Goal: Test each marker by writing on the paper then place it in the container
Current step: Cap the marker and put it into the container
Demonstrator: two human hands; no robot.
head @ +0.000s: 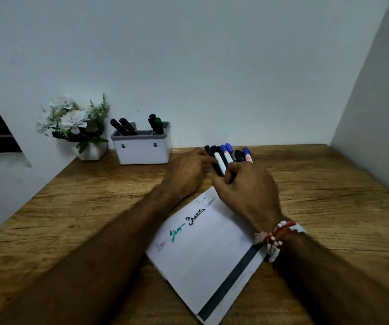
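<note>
The right hand (247, 191) curls its fingers round a black-capped marker (219, 160) in the row (229, 154); the left hand (186, 172), fingers straight, touches that row's edge, beyond the paper (207, 254)

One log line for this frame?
right hand: pinches white-barrelled marker | left hand: touches marker row | container: markers inside | paper: test marks

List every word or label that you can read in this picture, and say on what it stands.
No text can be read for certain.
On the paper: four handwritten scribbles, blue, green, black and faint blue, all illegible.
On the blue-capped marker: a red label, too small to read.
</note>
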